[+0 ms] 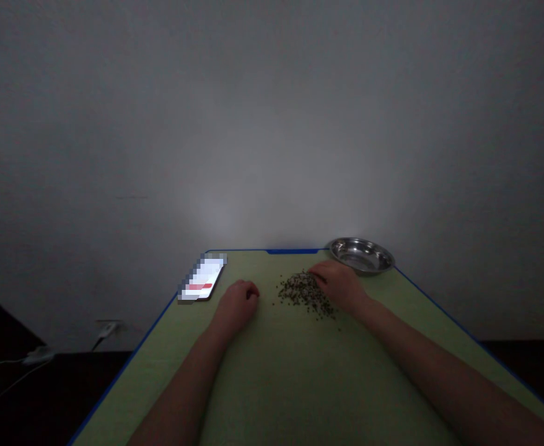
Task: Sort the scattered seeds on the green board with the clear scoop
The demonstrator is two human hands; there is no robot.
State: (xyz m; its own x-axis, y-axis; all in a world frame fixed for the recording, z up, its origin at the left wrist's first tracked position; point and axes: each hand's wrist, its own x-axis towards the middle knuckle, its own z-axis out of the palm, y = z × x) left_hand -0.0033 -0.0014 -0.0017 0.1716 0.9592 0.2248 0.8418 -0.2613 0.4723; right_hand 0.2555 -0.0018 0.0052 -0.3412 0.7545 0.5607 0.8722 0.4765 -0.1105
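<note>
A loose pile of small dark grains, like seeds or beans (302, 296), is spread over the light green tabletop (276, 378). At the upper right edge of this pile is my right hand (339, 284), its fingers bent together and their tips down among the grains. Whatever those fingertips pinch is too small and dim to make out. My left hand (239, 300) rests on the table left of the pile, apart from it, curled into a loose fist with nothing visible in it. Behind my right hand stands a shiny round metal bowl (362, 263), its inside partly in view.
A phone with a lit screen (204, 279) lies at the table's far left corner. The table has a blue edge (425, 294) and stands against a grey wall (272, 124). White cables and a plug (109, 330) are at the lower left, off the table.
</note>
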